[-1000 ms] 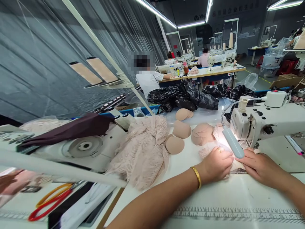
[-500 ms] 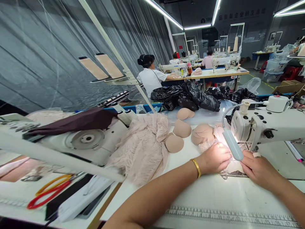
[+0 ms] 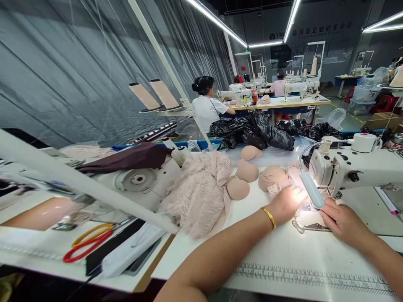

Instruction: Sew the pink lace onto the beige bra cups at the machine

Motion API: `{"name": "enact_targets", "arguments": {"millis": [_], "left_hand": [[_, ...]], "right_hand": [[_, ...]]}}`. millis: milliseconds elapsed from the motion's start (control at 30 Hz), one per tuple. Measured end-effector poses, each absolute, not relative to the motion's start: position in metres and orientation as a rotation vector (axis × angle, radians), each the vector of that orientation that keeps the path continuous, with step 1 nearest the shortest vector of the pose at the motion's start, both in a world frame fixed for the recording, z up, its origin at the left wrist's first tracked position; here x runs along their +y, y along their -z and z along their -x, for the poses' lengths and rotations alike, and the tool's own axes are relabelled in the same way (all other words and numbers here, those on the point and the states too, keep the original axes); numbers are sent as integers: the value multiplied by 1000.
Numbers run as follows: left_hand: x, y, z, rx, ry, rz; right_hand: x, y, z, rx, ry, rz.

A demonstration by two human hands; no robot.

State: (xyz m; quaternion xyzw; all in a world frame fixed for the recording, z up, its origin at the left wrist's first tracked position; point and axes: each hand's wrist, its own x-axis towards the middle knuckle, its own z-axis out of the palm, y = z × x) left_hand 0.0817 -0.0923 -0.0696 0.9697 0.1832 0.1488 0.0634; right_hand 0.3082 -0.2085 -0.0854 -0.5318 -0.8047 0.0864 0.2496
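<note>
My left hand [image 3: 286,203], with a gold bangle at the wrist, lies under the lamp of the white sewing machine [image 3: 349,167], its fingers curled on a small piece of pale lace fabric [image 3: 278,188]. My right hand [image 3: 341,220] rests just right of the needle area, fingers bent down on the machine bed beside the metal plate [image 3: 310,224]. The glare hides how the fabric sits under the fingers. Several beige foam bra cups [image 3: 247,172] lie on the white table behind my left hand.
A heap of pale lace [image 3: 201,193] lies left of the cups. Red-and-yellow scissors [image 3: 86,243] and a dark tablet lie at the left front. A second machine with thread cones [image 3: 157,95] stands at left. Black bags [image 3: 255,130] and seated workers sit behind.
Both hands have slid farther from me toward the needle with the lace. The view has swung to the left, so everything sits more to the right.
</note>
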Motion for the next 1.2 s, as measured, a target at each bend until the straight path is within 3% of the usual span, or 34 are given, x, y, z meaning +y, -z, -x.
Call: {"name": "enact_targets", "arguments": {"millis": [167,267,367,500,633,1200], "left_hand": [[-136,51,-48,495,-609,-2699],[-198,42,-26,489,-688,-2050],[-252,45,-19,566,-396,-1055],[-263,54,-29,637,-752,-402],[-241,54,-38,686,-1080,-246],[-248,49,-48,570,-1022,-430]], "right_hand": [[-221,67,-273,-1646,-1083,1429],[-232,60,-243,-1292,-1302,1335],[-248,58,-217,-1124,-1275,1284],[-281,63,-194,-1017,-1232,1204],[-317,77,-187,-924,-1134,1285],[-306,98,-227,-767,-1207,1222]]}}
